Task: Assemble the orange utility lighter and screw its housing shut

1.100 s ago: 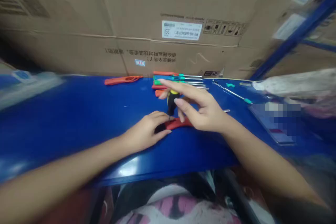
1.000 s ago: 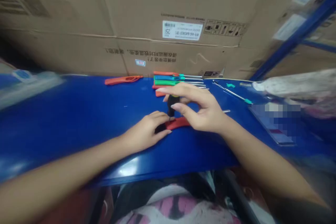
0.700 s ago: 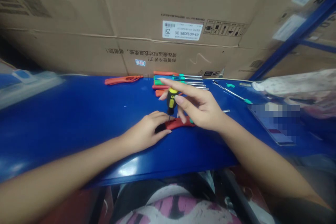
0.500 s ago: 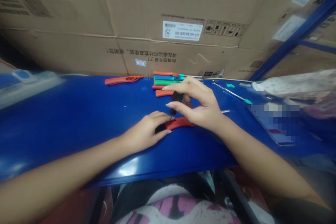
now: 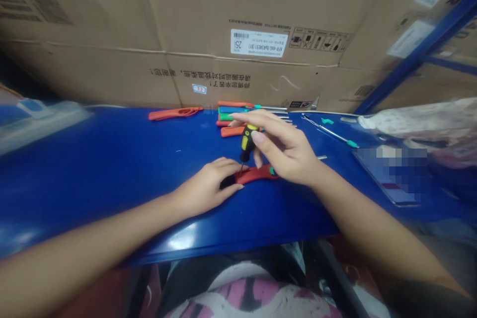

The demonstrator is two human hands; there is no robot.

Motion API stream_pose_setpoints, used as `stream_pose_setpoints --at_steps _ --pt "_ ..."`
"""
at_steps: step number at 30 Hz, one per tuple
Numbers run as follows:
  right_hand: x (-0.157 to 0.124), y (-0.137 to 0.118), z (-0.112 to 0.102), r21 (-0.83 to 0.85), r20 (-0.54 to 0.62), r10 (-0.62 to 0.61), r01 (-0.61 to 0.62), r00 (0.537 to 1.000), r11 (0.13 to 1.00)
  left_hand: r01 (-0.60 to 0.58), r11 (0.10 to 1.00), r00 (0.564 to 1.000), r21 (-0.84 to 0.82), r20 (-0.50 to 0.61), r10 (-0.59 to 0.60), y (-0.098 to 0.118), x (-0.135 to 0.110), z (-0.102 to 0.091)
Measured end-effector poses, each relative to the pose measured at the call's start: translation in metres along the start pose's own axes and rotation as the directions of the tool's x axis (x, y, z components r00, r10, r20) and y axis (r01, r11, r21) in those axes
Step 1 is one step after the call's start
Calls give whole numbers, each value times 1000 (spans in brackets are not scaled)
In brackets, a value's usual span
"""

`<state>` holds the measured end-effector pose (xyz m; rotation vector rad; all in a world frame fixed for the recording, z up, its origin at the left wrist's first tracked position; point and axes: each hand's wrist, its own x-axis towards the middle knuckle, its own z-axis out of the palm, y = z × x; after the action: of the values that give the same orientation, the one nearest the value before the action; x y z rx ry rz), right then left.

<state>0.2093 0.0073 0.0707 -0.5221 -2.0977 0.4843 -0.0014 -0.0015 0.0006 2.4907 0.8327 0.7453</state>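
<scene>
My left hand (image 5: 207,186) lies on the blue table (image 5: 112,169) and presses down the left end of a red tool handle (image 5: 257,174). My right hand (image 5: 286,151) holds a small black and yellow screwdriver (image 5: 246,141) upright by its handle with the fingertips. The screwdriver's tip stands on the red handle, just past my left fingers. A thin metal shaft sticks out to the right behind my right hand.
Several tools with orange, blue and green handles (image 5: 236,112) lie in a row at the back of the table. An orange piece (image 5: 173,113) lies left of them, a thin rod with a teal end (image 5: 331,131) to the right. Large cardboard boxes (image 5: 208,30) stand behind.
My right fingers have opened and closed around the screwdriver handle several times, turning it in place. My left hand and the red handle have stayed still.
</scene>
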Motion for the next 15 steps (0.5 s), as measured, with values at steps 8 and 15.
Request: stream_pose_setpoints --at_steps 8,15 --pt "2 0 3 -141 -142 -91 71 986 987 11 1000 1000 -3 1 -11 1 0 0" --pt "3 -7 -2 -63 62 -23 27 998 998 23 1000 1000 15 11 -24 1 1 1"
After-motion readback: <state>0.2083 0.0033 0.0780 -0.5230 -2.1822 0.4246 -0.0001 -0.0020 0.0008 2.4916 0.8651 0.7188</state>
